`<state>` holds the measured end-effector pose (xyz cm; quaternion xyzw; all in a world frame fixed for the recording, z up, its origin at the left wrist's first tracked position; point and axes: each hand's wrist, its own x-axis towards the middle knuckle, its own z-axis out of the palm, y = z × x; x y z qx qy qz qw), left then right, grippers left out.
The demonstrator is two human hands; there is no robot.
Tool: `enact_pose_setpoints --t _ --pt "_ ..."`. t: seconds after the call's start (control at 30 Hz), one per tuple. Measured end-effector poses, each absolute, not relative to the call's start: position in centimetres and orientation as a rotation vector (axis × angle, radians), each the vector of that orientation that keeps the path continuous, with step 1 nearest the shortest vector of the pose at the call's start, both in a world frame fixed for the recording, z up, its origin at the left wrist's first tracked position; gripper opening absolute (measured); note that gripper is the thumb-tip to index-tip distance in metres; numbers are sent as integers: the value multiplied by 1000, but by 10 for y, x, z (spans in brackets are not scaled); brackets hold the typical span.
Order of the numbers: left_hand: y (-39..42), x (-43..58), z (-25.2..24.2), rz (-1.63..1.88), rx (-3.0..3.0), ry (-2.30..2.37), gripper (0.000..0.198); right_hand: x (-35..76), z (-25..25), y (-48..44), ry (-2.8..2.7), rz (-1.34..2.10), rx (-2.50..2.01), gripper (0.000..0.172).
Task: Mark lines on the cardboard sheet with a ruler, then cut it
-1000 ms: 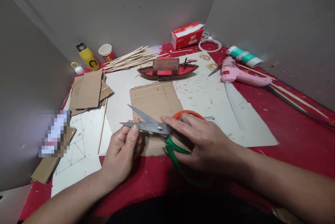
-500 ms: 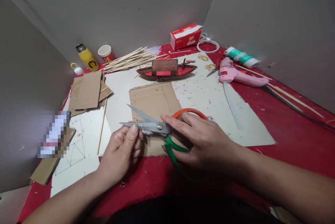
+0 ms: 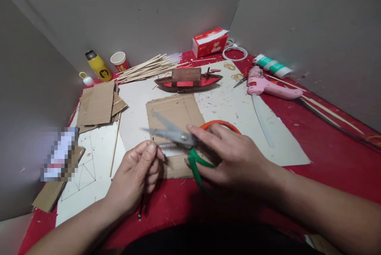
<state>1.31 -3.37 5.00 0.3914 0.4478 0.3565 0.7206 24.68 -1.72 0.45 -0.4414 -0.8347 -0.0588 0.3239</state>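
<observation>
My right hand (image 3: 229,153) has its fingers in the handles of a pair of scissors (image 3: 183,138) with one orange and one green handle. The blades are spread apart and point left, blurred by motion. My left hand (image 3: 139,167) is closed in a pinch just below the blade tips. A thin dark stick (image 3: 139,212) shows under that hand, and a small dark end pokes out above the thumb; the rest is hidden by the fingers. Beneath both hands lies a sheet of cardboard (image 3: 175,114). Behind it stands a brown model boat (image 3: 188,80) with a red inside.
A pink glue gun (image 3: 274,86) rests at the right with its glue stick. Wooden sticks (image 3: 149,67), a paper cup (image 3: 120,62), a yellow bottle (image 3: 99,67) and a red tissue pack (image 3: 210,43) line the back. Cardboard pieces (image 3: 98,106) are stacked left beside a drawing (image 3: 80,177).
The scissors have moved up and slightly right, off my left thumb, where a blade lay before. My left hand keeps its pinch nearly in place.
</observation>
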Motion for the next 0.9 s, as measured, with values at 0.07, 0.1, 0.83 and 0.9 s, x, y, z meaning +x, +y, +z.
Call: enact_pose_setpoints --t 0.07,0.1,0.83,0.9 --pt "-36 12 52 760 853 956 35 252 7 -14 -2120 -147 -1229 51" --pt "-36 11 53 763 850 940 34 254 8 -14 -2095 -131 -1240 52" --pt "-31 18 44 976 913 1026 26 241 6 -23 -2270 16 -1115 56" --pt "-32 18 44 976 912 1029 25 241 5 -22 -2274 2 -1116 56"
